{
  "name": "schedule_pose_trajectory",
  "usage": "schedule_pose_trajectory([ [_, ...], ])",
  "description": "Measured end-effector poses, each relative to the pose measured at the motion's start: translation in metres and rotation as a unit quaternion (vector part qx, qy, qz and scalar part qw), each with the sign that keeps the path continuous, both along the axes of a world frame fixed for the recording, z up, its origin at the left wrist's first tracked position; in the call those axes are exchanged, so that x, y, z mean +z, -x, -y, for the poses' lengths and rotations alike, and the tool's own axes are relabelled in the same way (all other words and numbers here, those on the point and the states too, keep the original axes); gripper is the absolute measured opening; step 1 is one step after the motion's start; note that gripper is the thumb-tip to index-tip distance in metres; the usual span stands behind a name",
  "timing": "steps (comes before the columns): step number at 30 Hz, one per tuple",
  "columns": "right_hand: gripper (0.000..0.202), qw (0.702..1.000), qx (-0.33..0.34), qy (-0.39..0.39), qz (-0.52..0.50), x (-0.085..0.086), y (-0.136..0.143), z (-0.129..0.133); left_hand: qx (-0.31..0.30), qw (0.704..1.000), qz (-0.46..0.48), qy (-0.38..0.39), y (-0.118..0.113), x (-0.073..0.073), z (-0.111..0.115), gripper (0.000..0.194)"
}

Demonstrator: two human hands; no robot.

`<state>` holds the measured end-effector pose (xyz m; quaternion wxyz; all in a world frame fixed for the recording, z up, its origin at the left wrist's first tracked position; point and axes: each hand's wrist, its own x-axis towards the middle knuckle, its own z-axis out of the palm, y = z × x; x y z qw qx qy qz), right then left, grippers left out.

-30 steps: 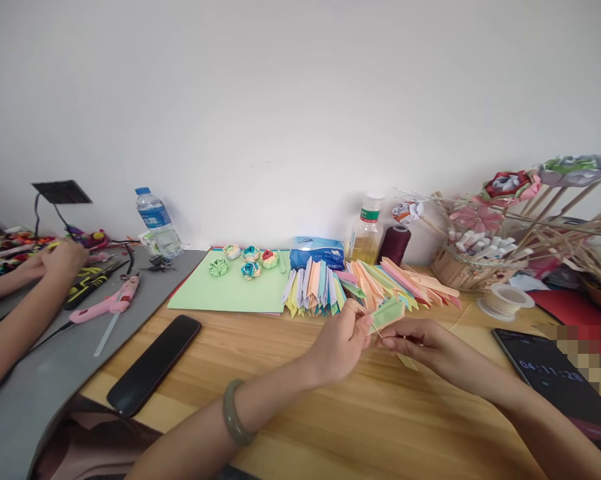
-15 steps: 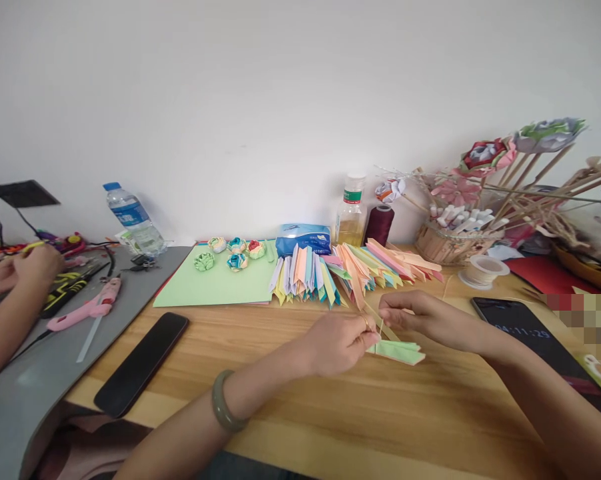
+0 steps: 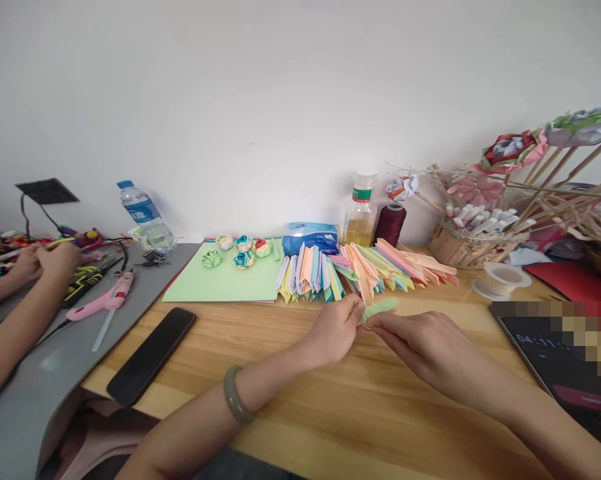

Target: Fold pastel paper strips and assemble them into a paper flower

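My left hand (image 3: 334, 332), with a bangle on its wrist, pinches a folded strip of light green paper (image 3: 382, 307) above the wooden table. The strip's free end points right, over the fingers of my right hand (image 3: 425, 343). Those fingers are closed on a thin pale thread (image 3: 365, 323) that loops at the pinched part of the paper; little of it shows. Just behind my hands lie fanned stacks of folded coloured paper strips (image 3: 310, 275), with more peach and yellow strips (image 3: 405, 265) to the right.
Green sheets (image 3: 220, 287) carry several paper rosettes (image 3: 243, 260). A tissue pack (image 3: 310, 238), glue bottle (image 3: 359, 217), dark thread cone (image 3: 390, 225), white spool (image 3: 500, 280) and basket (image 3: 473, 247) stand behind. Phones (image 3: 153, 353) flank me. Left, another person's hands (image 3: 55, 260) work near a pink glue gun (image 3: 100, 303).
My hands have come closer together, and the green strip has swung up from pointing low right. My right hand has turned palm down. The whole view has shifted slightly.
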<state>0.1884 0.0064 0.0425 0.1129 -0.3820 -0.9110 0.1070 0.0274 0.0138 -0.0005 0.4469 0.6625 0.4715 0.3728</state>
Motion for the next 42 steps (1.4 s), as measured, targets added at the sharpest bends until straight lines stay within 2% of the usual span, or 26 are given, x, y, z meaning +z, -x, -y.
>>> schedule_pose_trajectory([
  [4,0.034,1.000,-0.005,-0.018,0.018,-0.004,-0.001,-0.002,0.043,0.994,0.101,0.023,-0.002,0.003,-0.002,0.026],
  [8,0.033,0.998,0.003,-0.010,-0.054,-0.005,-0.006,-0.006,0.062,0.976,0.205,0.032,-0.001,0.009,-0.006,0.027],
  [14,0.034,0.986,0.030,0.079,-0.146,0.002,-0.007,-0.009,0.067,0.948,0.303,0.069,0.001,0.020,-0.001,0.033],
  [16,0.035,0.979,0.042,0.129,-0.152,0.006,-0.006,-0.009,0.041,0.934,0.340,0.101,0.002,0.024,0.002,0.031],
  [20,0.035,0.966,0.054,0.210,-0.142,0.010,-0.008,-0.014,-0.072,0.910,0.379,0.149,0.010,0.033,0.004,0.028],
  [22,0.034,0.964,0.051,0.218,-0.143,0.009,-0.011,-0.018,-0.121,0.928,0.331,0.123,0.016,0.037,0.005,0.030],
  [24,0.032,0.962,0.062,0.224,-0.144,0.009,-0.013,-0.021,-0.164,0.953,0.235,0.100,0.021,0.041,0.006,0.029],
  [26,0.031,0.955,0.083,0.244,-0.145,0.009,-0.015,-0.022,-0.179,0.973,0.122,0.081,0.024,0.045,0.009,0.027],
  [29,0.031,0.947,0.085,0.275,-0.142,0.011,-0.015,-0.022,-0.234,0.971,-0.050,-0.010,0.023,0.047,0.012,0.023],
  [31,0.032,0.950,0.070,0.273,-0.133,0.011,-0.014,-0.021,-0.234,0.951,-0.167,-0.112,0.020,0.044,0.013,0.023],
  [33,0.033,0.962,0.050,0.241,-0.117,0.009,-0.011,-0.020,-0.189,0.930,-0.259,-0.178,0.016,0.037,0.013,0.024],
  [34,0.033,0.971,0.038,0.211,-0.108,0.007,-0.010,-0.019,-0.158,0.928,-0.285,-0.182,0.014,0.034,0.013,0.026],
  [36,0.032,0.989,0.000,0.116,-0.092,0.000,-0.006,-0.016,-0.086,0.948,-0.268,-0.145,0.011,0.026,0.011,0.029],
  [39,0.031,0.992,-0.067,-0.095,-0.052,-0.014,-0.001,-0.008,-0.022,0.995,-0.091,0.018,0.008,0.020,0.007,0.028],
  [40,0.030,0.983,-0.075,-0.166,-0.033,-0.019,0.001,-0.005,-0.010,0.996,-0.016,0.083,0.009,0.020,0.005,0.027],
  [42,0.028,0.962,-0.067,-0.264,-0.010,-0.027,0.002,-0.001,0.008,0.975,0.106,0.195,0.013,0.021,0.002,0.024],
])
